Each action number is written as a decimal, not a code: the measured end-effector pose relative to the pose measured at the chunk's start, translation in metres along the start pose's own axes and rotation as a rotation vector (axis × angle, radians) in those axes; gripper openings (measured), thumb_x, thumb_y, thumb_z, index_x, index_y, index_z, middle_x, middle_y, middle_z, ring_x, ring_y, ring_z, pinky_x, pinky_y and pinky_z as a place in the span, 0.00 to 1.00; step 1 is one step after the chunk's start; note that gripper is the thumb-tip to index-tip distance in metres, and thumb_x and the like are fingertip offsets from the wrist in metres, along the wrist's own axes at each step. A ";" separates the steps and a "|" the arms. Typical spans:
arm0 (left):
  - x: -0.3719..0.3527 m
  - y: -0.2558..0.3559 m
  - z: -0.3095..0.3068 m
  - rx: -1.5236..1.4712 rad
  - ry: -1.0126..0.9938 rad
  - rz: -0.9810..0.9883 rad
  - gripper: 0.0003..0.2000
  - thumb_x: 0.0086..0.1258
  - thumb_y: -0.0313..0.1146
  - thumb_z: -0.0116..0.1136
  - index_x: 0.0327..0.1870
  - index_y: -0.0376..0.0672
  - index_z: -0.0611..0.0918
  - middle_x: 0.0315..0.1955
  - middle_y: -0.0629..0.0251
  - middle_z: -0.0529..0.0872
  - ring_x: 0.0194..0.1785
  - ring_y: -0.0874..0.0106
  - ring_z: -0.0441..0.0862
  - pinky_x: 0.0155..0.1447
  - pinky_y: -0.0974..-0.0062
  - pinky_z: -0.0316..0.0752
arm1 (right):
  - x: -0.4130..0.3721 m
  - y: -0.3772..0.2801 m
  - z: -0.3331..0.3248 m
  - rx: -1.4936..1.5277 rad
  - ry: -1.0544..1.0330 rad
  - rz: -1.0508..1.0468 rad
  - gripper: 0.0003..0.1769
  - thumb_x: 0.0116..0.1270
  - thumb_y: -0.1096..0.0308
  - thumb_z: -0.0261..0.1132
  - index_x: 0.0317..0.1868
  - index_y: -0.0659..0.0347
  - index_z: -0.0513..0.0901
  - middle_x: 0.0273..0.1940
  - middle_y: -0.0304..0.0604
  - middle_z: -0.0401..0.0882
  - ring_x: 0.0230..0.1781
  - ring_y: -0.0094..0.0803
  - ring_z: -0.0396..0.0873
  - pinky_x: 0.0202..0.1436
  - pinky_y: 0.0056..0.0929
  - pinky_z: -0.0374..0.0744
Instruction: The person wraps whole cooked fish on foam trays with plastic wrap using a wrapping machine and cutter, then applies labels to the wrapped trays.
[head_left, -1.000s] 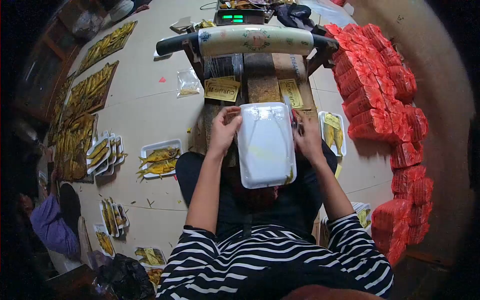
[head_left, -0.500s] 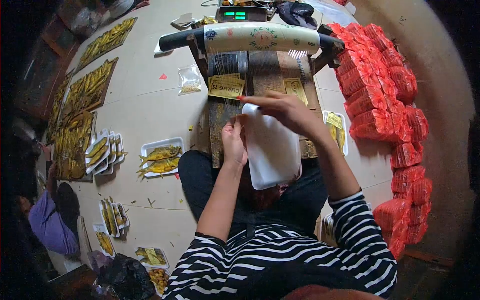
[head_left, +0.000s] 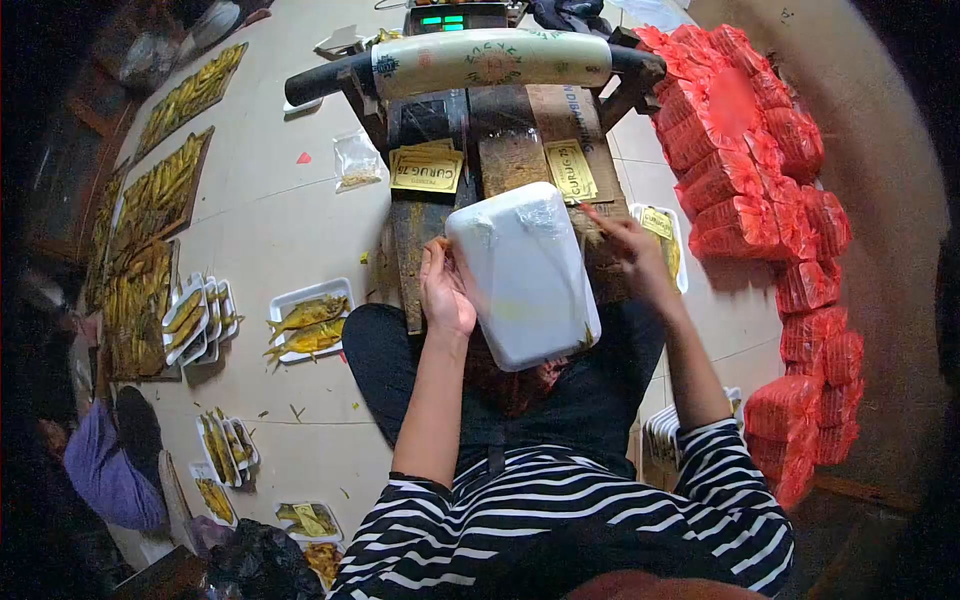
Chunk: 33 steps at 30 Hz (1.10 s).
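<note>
A white foam tray [head_left: 525,275], its smooth underside up and clear film gathered near its top edge, is tilted above my lap. My left hand [head_left: 446,290] holds the tray's left edge, thumb and fingers around it. To the right of the tray, my right hand [head_left: 635,250] is apart from it, with the index finger stretched out toward the upper left. Yellow printed labels [head_left: 426,168] lie on the wooden board [head_left: 408,235], and more labels [head_left: 571,171] lie on its right part. Beyond them a film roll [head_left: 492,62] spans the stand.
Red wrapped packs [head_left: 735,225] are stacked at the right. Trays of fish [head_left: 312,322] and racks of fish [head_left: 157,195] lie on the floor at the left. A scale [head_left: 455,18] stands behind the roll. A person in purple [head_left: 112,465] is at the lower left.
The tray has turned and now shows its whole underside. My right hand has moved off it to the right, and the film no longer stretches from the roll to the tray. The view has shifted slightly.
</note>
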<state>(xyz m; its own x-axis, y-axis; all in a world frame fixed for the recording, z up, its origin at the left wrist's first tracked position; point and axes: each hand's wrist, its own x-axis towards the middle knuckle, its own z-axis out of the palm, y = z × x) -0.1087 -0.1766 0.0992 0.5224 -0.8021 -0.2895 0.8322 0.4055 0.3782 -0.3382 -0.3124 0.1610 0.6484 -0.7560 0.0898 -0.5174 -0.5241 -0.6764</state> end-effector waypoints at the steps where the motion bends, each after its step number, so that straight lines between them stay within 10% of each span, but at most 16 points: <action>1: -0.001 0.000 0.000 0.000 -0.003 0.001 0.08 0.72 0.37 0.43 0.37 0.46 0.74 0.33 0.73 0.78 0.41 0.80 0.76 0.49 0.79 0.73 | 0.001 0.012 0.020 0.015 0.141 -0.165 0.27 0.55 0.80 0.55 0.55 0.47 0.75 0.43 0.46 0.72 0.42 0.37 0.72 0.47 0.27 0.71; 3: -0.002 0.000 -0.001 -0.001 -0.008 0.007 0.08 0.72 0.38 0.43 0.37 0.46 0.74 0.33 0.73 0.78 0.41 0.80 0.76 0.48 0.79 0.73 | 0.008 0.009 0.034 -0.129 0.361 -0.245 0.16 0.59 0.75 0.57 0.48 0.57 0.79 0.44 0.47 0.72 0.43 0.38 0.72 0.47 0.30 0.71; 6: 0.003 -0.002 -0.010 -0.013 -0.021 -0.012 0.08 0.72 0.37 0.43 0.37 0.45 0.74 0.33 0.72 0.78 0.40 0.79 0.76 0.48 0.78 0.73 | 0.027 -0.010 0.025 0.358 0.164 -0.055 0.11 0.60 0.69 0.59 0.41 0.64 0.79 0.42 0.46 0.73 0.45 0.35 0.72 0.47 0.29 0.70; 11: -0.008 0.000 0.015 0.402 -0.026 0.103 0.08 0.66 0.27 0.51 0.44 0.41 0.70 0.33 0.68 0.78 0.41 0.78 0.76 0.47 0.80 0.72 | 0.073 -0.086 0.037 -0.415 -0.207 -0.408 0.09 0.54 0.67 0.64 0.36 0.59 0.80 0.38 0.46 0.74 0.40 0.39 0.72 0.43 0.33 0.71; 13: -0.008 0.000 0.017 0.582 -0.064 0.211 0.14 0.63 0.23 0.53 0.48 0.41 0.68 0.35 0.66 0.78 0.41 0.77 0.76 0.47 0.79 0.72 | 0.102 -0.077 0.087 -0.159 0.052 -0.580 0.09 0.51 0.68 0.64 0.34 0.56 0.80 0.34 0.43 0.75 0.38 0.39 0.72 0.41 0.33 0.71; 15: -0.004 0.000 0.018 0.659 -0.124 0.336 0.20 0.61 0.19 0.54 0.54 0.42 0.65 0.39 0.64 0.78 0.41 0.75 0.76 0.49 0.77 0.72 | 0.109 -0.099 0.096 0.228 -0.227 -0.515 0.08 0.50 0.69 0.64 0.33 0.54 0.80 0.31 0.41 0.74 0.40 0.38 0.71 0.43 0.31 0.69; 19: -0.030 0.015 0.063 0.769 -0.139 0.282 0.27 0.58 0.18 0.55 0.59 0.38 0.61 0.42 0.58 0.79 0.42 0.74 0.78 0.47 0.80 0.73 | 0.099 -0.079 0.056 0.006 0.026 -0.631 0.09 0.52 0.70 0.61 0.36 0.54 0.82 0.33 0.41 0.75 0.45 0.36 0.69 0.50 0.29 0.67; 23: -0.081 0.008 0.124 1.011 -0.371 0.340 0.18 0.60 0.20 0.56 0.53 0.36 0.74 0.40 0.59 0.81 0.41 0.75 0.78 0.45 0.80 0.74 | 0.014 -0.002 -0.017 0.376 0.259 -0.210 0.10 0.62 0.65 0.56 0.39 0.60 0.80 0.35 0.41 0.76 0.34 0.29 0.73 0.37 0.23 0.70; 25: -0.119 -0.007 0.144 1.358 -0.791 0.327 0.15 0.56 0.20 0.57 0.47 0.39 0.79 0.35 0.58 0.84 0.36 0.73 0.83 0.42 0.79 0.76 | -0.055 0.028 -0.059 0.754 -0.145 0.408 0.19 0.70 0.58 0.47 0.36 0.64 0.79 0.35 0.39 0.77 0.34 0.23 0.74 0.36 0.22 0.73; 27: -0.147 -0.041 0.158 1.307 -1.268 0.448 0.14 0.55 0.22 0.54 0.44 0.45 0.80 0.38 0.60 0.83 0.41 0.66 0.83 0.43 0.73 0.77 | -0.124 0.047 -0.071 0.939 -0.046 0.660 0.22 0.69 0.54 0.48 0.33 0.63 0.80 0.29 0.37 0.78 0.31 0.21 0.74 0.36 0.23 0.73; 28: -0.157 -0.059 0.155 1.281 -1.422 0.435 0.13 0.56 0.27 0.53 0.44 0.47 0.80 0.43 0.62 0.82 0.46 0.67 0.81 0.46 0.70 0.76 | -0.157 0.080 -0.083 0.503 -0.405 0.555 0.22 0.68 0.54 0.50 0.35 0.65 0.79 0.31 0.35 0.78 0.32 0.21 0.74 0.38 0.22 0.73; 29: -0.169 -0.076 0.152 1.295 -1.558 0.399 0.14 0.56 0.32 0.53 0.44 0.47 0.79 0.48 0.63 0.79 0.55 0.68 0.75 0.55 0.59 0.70 | -0.170 0.070 -0.103 0.762 -0.473 0.427 0.17 0.66 0.58 0.53 0.39 0.66 0.78 0.34 0.34 0.77 0.35 0.20 0.74 0.41 0.20 0.72; 33: -0.167 -0.138 0.134 1.474 -1.735 0.488 0.16 0.57 0.36 0.53 0.48 0.52 0.77 0.59 0.67 0.70 0.64 0.66 0.65 0.60 0.44 0.56 | -0.200 0.092 -0.116 1.021 -0.003 0.727 0.14 0.66 0.64 0.56 0.45 0.66 0.76 0.37 0.33 0.76 0.34 0.19 0.73 0.41 0.18 0.72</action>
<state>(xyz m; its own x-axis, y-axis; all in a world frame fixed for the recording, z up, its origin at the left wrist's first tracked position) -0.3357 -0.1576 0.2132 -0.6834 -0.5879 0.4329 -0.3240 0.7756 0.5417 -0.5803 -0.2549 0.1653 0.3969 -0.7404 -0.5424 -0.0880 0.5575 -0.8255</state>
